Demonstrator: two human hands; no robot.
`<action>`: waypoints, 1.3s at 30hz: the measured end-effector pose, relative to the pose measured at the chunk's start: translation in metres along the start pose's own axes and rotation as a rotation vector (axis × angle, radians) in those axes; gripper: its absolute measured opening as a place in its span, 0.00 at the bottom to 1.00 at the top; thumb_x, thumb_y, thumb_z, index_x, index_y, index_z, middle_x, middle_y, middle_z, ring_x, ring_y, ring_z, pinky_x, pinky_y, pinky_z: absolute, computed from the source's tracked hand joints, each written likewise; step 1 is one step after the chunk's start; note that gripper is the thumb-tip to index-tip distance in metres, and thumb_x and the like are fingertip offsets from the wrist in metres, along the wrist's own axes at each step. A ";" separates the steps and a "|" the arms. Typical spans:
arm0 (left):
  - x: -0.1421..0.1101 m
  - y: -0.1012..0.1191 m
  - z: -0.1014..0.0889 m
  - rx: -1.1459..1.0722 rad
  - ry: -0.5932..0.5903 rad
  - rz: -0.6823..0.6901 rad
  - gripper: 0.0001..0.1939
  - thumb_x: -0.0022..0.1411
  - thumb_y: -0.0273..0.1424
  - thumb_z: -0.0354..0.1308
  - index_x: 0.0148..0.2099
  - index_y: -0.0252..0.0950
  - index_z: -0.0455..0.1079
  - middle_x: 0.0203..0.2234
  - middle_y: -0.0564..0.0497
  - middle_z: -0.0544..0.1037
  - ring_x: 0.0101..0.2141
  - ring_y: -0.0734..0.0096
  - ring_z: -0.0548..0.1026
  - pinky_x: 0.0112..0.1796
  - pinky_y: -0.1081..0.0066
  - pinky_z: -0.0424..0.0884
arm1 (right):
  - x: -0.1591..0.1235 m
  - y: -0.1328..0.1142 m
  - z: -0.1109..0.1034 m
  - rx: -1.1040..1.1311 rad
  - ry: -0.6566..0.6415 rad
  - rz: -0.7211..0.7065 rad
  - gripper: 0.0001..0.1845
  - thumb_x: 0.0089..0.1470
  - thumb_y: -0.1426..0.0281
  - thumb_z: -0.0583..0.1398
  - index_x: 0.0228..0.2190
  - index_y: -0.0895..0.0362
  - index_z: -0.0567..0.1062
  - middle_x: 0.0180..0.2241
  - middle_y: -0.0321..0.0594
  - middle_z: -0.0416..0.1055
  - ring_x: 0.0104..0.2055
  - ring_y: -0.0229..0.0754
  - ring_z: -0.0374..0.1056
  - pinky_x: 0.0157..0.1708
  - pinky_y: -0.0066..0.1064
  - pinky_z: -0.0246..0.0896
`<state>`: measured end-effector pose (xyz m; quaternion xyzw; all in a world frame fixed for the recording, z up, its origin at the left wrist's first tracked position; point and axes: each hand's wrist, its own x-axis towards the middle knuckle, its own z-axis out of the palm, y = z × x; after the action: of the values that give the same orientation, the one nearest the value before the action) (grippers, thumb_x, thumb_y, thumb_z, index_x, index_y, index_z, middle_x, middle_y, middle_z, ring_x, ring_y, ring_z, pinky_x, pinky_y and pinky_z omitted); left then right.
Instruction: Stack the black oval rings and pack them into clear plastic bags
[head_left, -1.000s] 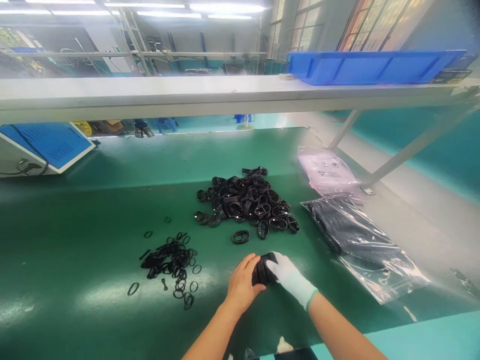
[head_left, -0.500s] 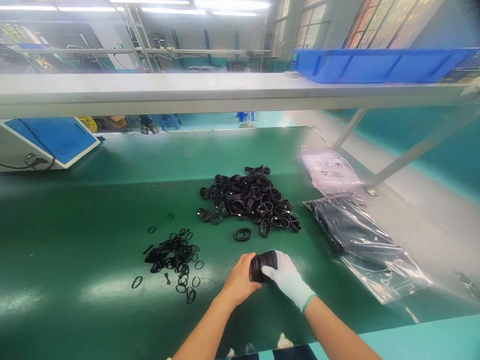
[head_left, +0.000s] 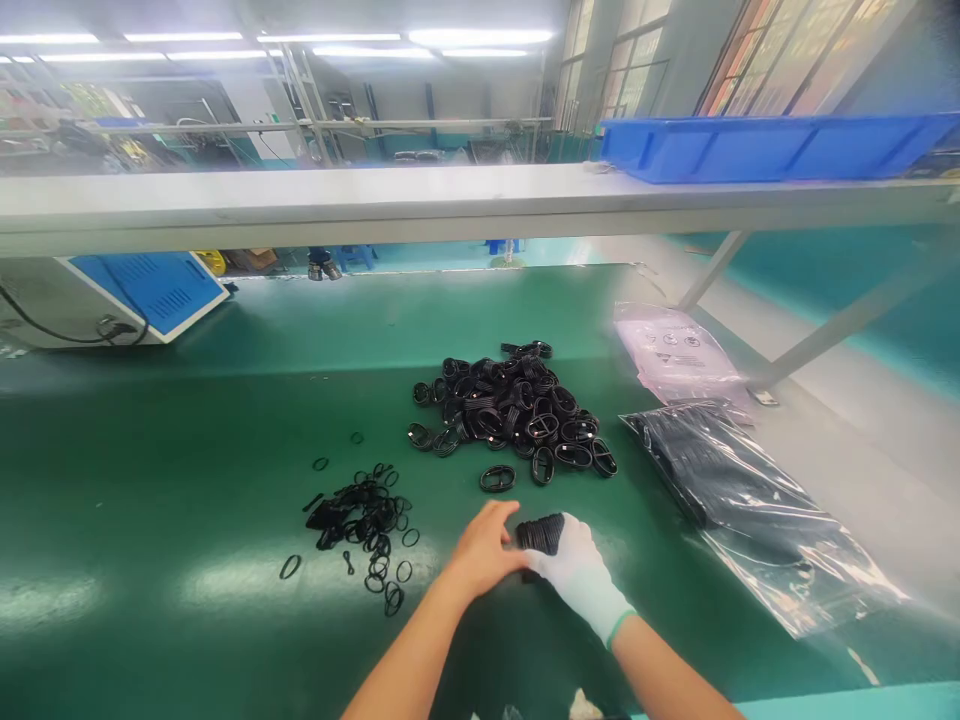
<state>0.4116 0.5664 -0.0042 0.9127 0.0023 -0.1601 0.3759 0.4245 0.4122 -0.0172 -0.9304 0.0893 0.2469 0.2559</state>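
My right hand point(head_left: 577, 575), in a white glove, grips a ribbed bundle of coiled black cable point(head_left: 541, 533) just above the green table. At the bundle's left end is my bare left hand point(head_left: 484, 550), its fingers and thumb parted with a gap between them. Its thumb reaches to the glove; whether it touches the bundle I cannot tell. Beyond both hands lies a pile of coiled black cables point(head_left: 517, 400), with one loose coil point(head_left: 497, 479) nearest to me. Small black bands point(head_left: 364, 510) are heaped left of my left hand.
A clear plastic bag with black contents point(head_left: 712, 470) lies at the right, before a pinkish bag point(head_left: 675, 350). A white shelf point(head_left: 375, 205) crosses above the green table point(head_left: 187, 450), carrying a blue bin point(head_left: 780, 148). A blue and grey box point(head_left: 142, 295) stands at the back left.
My left hand has loosened from the bundle's left end, and its fingers have parted. The right hand keeps its hold. The whole view has shifted slightly.
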 end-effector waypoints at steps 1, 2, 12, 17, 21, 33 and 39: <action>0.009 0.002 -0.007 0.066 0.075 -0.048 0.29 0.49 0.37 0.57 0.54 0.44 0.56 0.47 0.52 0.65 0.41 0.68 0.69 0.39 0.70 0.65 | -0.001 0.000 -0.001 0.006 -0.004 0.002 0.37 0.35 0.58 0.60 0.48 0.59 0.59 0.47 0.52 0.58 0.49 0.52 0.61 0.45 0.38 0.57; 0.019 0.003 -0.013 0.157 0.146 -0.105 0.26 0.52 0.37 0.54 0.54 0.43 0.56 0.47 0.50 0.64 0.42 0.66 0.68 0.39 0.69 0.65 | -0.001 0.000 -0.002 0.014 -0.007 0.004 0.38 0.36 0.58 0.60 0.48 0.59 0.59 0.47 0.51 0.58 0.49 0.52 0.61 0.45 0.38 0.57; 0.037 -0.010 -0.035 0.463 -0.099 0.059 0.26 0.44 0.17 0.55 0.44 0.48 0.66 0.48 0.52 0.64 0.48 0.60 0.65 0.44 0.65 0.63 | -0.003 -0.003 -0.006 0.046 -0.024 0.014 0.36 0.35 0.58 0.60 0.47 0.59 0.59 0.46 0.49 0.58 0.46 0.51 0.62 0.44 0.39 0.57; 0.021 -0.002 -0.019 0.411 -0.033 -0.106 0.42 0.33 0.23 0.64 0.55 0.37 0.57 0.51 0.41 0.61 0.49 0.48 0.62 0.46 0.56 0.62 | -0.002 -0.002 -0.006 0.043 -0.027 -0.002 0.35 0.36 0.58 0.60 0.46 0.59 0.60 0.46 0.51 0.58 0.47 0.51 0.62 0.45 0.39 0.57; 0.001 -0.003 -0.007 0.261 0.006 -0.114 0.36 0.41 0.23 0.58 0.55 0.39 0.56 0.52 0.46 0.62 0.48 0.59 0.66 0.46 0.63 0.63 | -0.002 0.000 -0.005 0.053 -0.018 -0.010 0.34 0.36 0.57 0.59 0.46 0.58 0.60 0.44 0.49 0.58 0.47 0.51 0.62 0.44 0.39 0.57; -0.030 -0.027 0.034 -0.192 0.082 0.052 0.39 0.41 0.20 0.59 0.56 0.45 0.54 0.57 0.54 0.58 0.55 0.66 0.57 0.55 0.61 0.52 | 0.000 0.004 -0.002 0.025 -0.027 0.006 0.40 0.36 0.58 0.59 0.50 0.62 0.57 0.47 0.51 0.57 0.47 0.51 0.62 0.45 0.37 0.56; -0.025 -0.030 0.035 -0.176 0.115 0.064 0.37 0.39 0.20 0.60 0.54 0.44 0.57 0.55 0.53 0.61 0.55 0.62 0.58 0.54 0.58 0.54 | -0.007 -0.009 0.007 -0.046 0.055 0.036 0.56 0.34 0.55 0.61 0.58 0.65 0.40 0.52 0.56 0.54 0.54 0.57 0.53 0.49 0.42 0.53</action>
<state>0.3737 0.5669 -0.0405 0.8834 0.0087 -0.0945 0.4589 0.4184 0.4238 -0.0146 -0.9407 0.1072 0.2277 0.2273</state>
